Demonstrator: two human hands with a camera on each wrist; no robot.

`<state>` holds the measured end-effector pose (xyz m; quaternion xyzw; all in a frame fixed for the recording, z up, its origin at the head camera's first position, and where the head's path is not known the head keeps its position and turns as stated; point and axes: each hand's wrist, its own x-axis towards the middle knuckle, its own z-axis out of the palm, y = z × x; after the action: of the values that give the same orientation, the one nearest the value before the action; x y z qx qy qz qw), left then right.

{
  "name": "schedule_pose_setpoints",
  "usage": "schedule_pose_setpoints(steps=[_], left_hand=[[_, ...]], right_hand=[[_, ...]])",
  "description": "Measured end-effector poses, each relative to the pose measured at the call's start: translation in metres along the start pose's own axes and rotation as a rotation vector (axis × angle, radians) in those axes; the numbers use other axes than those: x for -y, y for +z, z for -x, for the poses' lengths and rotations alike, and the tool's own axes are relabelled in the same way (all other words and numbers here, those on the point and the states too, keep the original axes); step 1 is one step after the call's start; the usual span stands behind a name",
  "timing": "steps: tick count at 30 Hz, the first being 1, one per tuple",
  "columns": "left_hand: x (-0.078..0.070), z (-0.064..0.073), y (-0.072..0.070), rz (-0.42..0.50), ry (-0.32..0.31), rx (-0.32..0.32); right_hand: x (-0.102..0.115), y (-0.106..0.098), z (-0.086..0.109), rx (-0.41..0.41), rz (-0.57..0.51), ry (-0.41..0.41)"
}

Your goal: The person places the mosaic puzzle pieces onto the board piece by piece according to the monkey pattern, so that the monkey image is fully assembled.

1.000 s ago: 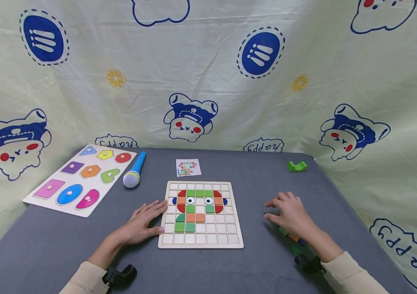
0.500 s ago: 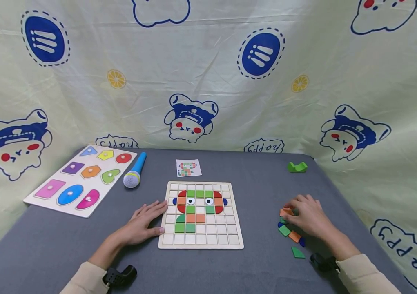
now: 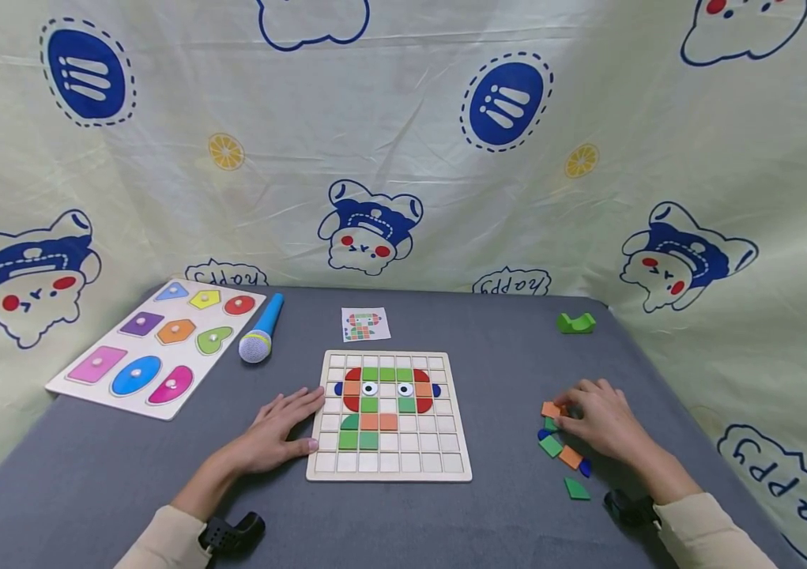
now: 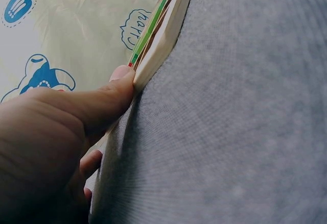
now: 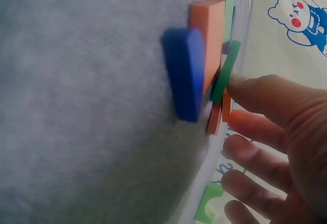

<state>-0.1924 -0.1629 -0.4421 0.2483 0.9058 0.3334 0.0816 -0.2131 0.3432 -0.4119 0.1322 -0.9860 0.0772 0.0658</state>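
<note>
My left hand rests at the left edge of a pale gridded board, its thumb touching the rim. Coloured tiles form a figure in the upper and left cells. Over at the right, my right hand bends down to a small heap of loose tiles. Its thumb touches a tilted green tile in the right wrist view, and the index finger is close to an orange tile. Whether they pinch a tile cannot be made out. A blue tile and another orange tile lie nearer that camera.
Behind the board lies a small pattern card. A blue toy microphone and a shape puzzle board are at the left. One green curved block sits far right. A loose green tile lies nearest the front.
My right hand has moved right and slightly down onto the loose tiles, uncovering several of them, then stayed nearly still. The left hand has kept its place at the board.
</note>
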Motion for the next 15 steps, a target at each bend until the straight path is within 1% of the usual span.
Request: schedule_pose_setpoints(steps=[6, 15], left_hand=[[-0.0006, 0.0001, -0.0006, 0.003, 0.000, 0.001], [0.0000, -0.0001, 0.0001, 0.000, 0.006, -0.003]], right_hand=[[-0.0024, 0.0017, -0.0026, 0.004, -0.005, 0.017], [-0.0069, 0.0030, -0.0053, 0.018, -0.041, 0.036]])
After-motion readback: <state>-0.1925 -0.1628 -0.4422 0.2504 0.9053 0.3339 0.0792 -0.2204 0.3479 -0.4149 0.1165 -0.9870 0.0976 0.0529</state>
